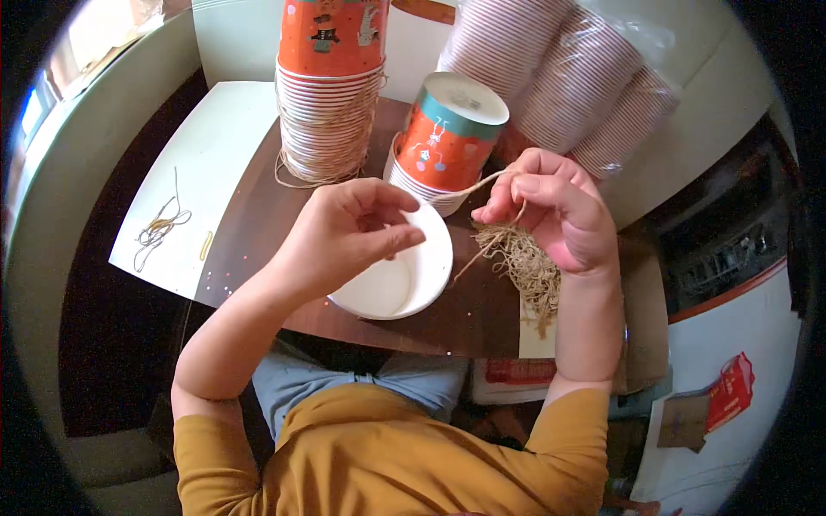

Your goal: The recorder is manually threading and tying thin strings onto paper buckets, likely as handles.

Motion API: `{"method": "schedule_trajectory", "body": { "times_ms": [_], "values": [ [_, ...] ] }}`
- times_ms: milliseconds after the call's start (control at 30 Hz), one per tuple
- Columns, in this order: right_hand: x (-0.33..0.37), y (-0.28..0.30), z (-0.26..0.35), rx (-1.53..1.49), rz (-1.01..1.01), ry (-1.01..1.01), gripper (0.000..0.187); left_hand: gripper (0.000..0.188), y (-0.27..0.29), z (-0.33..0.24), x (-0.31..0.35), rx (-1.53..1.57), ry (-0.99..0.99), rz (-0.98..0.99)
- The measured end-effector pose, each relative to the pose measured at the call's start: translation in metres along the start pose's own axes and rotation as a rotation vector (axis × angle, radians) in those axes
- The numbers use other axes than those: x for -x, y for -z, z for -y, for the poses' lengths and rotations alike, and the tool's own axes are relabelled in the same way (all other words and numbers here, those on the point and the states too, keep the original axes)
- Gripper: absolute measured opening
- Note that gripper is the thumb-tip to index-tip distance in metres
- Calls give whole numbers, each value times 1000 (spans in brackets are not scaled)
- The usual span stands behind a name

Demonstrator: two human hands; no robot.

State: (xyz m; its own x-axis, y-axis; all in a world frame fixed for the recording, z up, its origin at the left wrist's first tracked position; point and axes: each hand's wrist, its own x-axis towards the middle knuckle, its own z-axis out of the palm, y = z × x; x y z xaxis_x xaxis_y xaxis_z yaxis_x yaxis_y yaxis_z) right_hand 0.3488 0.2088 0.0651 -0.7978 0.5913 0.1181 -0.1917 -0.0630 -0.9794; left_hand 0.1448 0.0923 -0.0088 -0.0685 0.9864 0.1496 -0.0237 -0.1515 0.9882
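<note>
My right hand (559,206) pinches a length of tan twine (483,182) between thumb and fingers. The twine runs left toward a short upside-down stack of paper buckets (447,155), orange-red with a teal band, and an end hangs below the hand. My left hand (366,222) hovers over a white-lined paper bucket (383,288), which stands mouth up near the table's front edge. Its thumb and fingers are apart, and nothing shows between them. A loose pile of cut twine (527,271) lies under my right hand.
A tall stack of nested buckets (327,129) with twine around it stands at the back left. Plastic-wrapped bucket stacks (559,77) lean at the back right. Some tangled cord (159,228) and a yellow loop (206,246) lie on the table's (245,284) left side.
</note>
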Motion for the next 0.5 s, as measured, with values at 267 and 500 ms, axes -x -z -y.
{"method": "schedule_trajectory", "body": {
  "times_ms": [267, 500],
  "values": [
    [1, -1, 2, 24, 83, -80, 14, 64, -14, 4, 4, -116, -20, 168],
    [8, 1, 1, 7, 70, -65, 13, 18, -12, 7, 7, -148, 39, 147]
  ]
}}
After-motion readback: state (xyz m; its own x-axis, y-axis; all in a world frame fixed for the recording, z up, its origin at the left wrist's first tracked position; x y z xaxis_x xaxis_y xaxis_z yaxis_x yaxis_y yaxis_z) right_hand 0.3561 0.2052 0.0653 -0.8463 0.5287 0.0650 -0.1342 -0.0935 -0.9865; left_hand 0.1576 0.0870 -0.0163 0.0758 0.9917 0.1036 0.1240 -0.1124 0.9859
